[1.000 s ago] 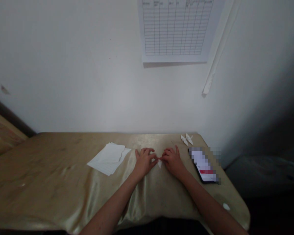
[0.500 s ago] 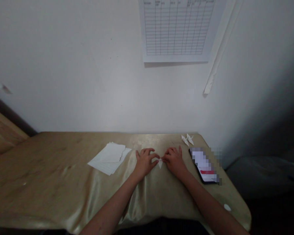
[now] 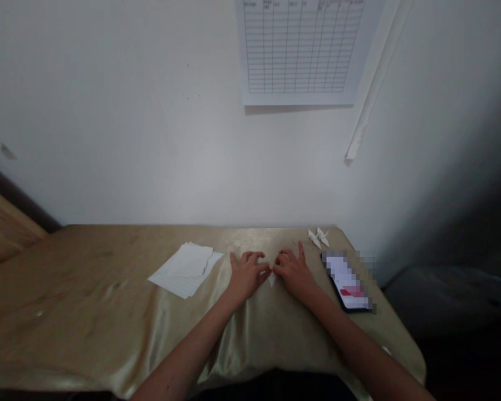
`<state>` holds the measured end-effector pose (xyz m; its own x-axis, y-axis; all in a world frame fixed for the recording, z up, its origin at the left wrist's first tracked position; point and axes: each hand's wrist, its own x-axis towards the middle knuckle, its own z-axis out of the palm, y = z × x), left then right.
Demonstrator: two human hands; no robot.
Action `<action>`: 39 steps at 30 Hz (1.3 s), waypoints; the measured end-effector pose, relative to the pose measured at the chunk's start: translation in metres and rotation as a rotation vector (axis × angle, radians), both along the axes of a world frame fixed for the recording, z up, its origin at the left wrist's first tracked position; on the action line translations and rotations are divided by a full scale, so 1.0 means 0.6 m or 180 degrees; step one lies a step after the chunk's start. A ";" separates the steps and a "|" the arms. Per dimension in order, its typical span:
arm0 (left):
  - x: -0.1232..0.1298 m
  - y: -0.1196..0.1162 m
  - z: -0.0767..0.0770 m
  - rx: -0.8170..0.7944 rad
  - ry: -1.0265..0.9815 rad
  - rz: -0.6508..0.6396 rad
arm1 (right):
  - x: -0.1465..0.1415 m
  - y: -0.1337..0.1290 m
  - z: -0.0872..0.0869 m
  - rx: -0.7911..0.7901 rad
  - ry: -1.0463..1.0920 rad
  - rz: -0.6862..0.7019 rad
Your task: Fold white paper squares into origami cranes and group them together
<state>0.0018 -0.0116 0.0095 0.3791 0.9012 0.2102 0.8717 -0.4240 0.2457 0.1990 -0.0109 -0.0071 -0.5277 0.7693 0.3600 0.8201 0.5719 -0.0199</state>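
A small folded piece of white paper [image 3: 271,280] lies between my hands, its pointed end toward me and its upper part covered by fingers. My left hand [image 3: 249,274] pinches its left side with thumb and index finger, the other fingers raised. From the right, my right hand [image 3: 292,272] grips the same paper with its fingertips, one finger sticking up. Two small white folded paper figures [image 3: 318,238], shaped like cranes, sit near the back right corner.
A stack of white paper sheets [image 3: 186,270] lies left of my hands. To the right rests a phone [image 3: 347,284] with a lit, blurred screen. The table [image 3: 87,301] has a gold cloth and meets a white wall [image 3: 150,139], where a printed grid sheet [image 3: 298,55] hangs.
My right hand has shifted slightly left, closer to my left hand, and its fingers now cover more of the folded paper. Other things stay in place.
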 end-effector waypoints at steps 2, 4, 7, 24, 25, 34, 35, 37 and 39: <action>0.000 0.001 0.000 -0.0030 0.0035 0.0018 | 0.000 -0.001 0.000 -0.0005 0.0000 -0.0096; 0.000 0.001 0.002 -0.0080 0.0039 0.0054 | -0.001 -0.002 0.002 -0.0037 0.0051 -0.0232; -0.001 0.000 0.005 -0.0122 -0.0004 0.0103 | -0.004 -0.006 0.004 -0.0104 0.0120 -0.0378; -0.010 -0.004 -0.005 -0.0098 -0.0273 0.0241 | 0.011 -0.023 0.013 -0.0499 0.0583 -0.0604; -0.010 -0.004 -0.006 -0.0082 -0.0277 0.0246 | 0.011 -0.023 0.013 -0.0497 0.0581 -0.0631; -0.014 -0.003 -0.013 -0.0018 -0.0381 0.0187 | 0.009 -0.023 0.009 -0.0458 0.0701 -0.0643; -0.014 -0.003 -0.013 -0.0030 -0.0406 0.0155 | 0.010 -0.023 0.006 -0.0474 0.0747 -0.0630; -0.013 -0.002 -0.011 -0.0077 -0.0462 0.0107 | 0.011 -0.021 0.002 -0.0516 0.0840 -0.0612; -0.012 -0.003 -0.009 -0.0126 -0.0509 0.0102 | 0.011 -0.018 -0.002 -0.0570 0.0916 -0.0611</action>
